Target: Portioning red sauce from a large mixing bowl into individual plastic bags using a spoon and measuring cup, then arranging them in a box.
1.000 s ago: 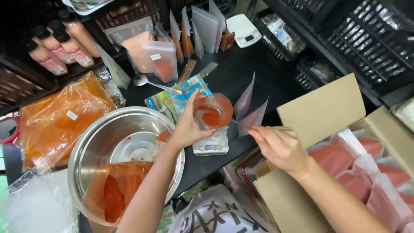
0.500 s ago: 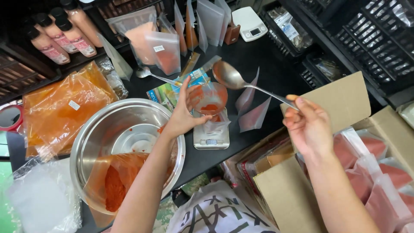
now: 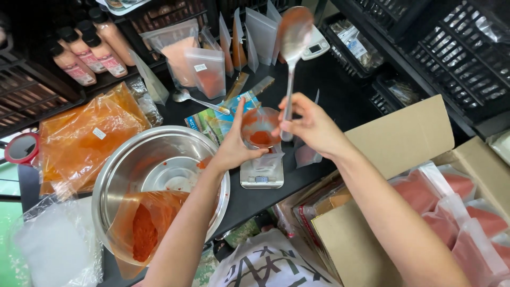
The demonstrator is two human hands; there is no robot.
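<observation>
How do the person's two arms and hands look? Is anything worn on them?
Both arms are bare: no sleeve reaches the forearms in view. The left hand and the right hand wear no gloves. No ring, watch or bracelet shows on either wrist or on the visible fingers. Both forearms are slim, and no markings can be seen on them.

Scene is lit evenly and brightly from above; no hard shadows are cast. Soft glare is seen on the round stainless steel mixing bowl (image 3: pixel 159 180) and on the clear orange plastic bag (image 3: pixel 85 138) at left. Motion blur is shown on the raised long-handled metal spoon (image 3: pixel 293 48); the rest is rendered sharp. Wide-angle distortion is noted at the edges, with the black wire racks (image 3: pixel 451 48) bent outward. Dark shelving at top left is underexposed.
</observation>
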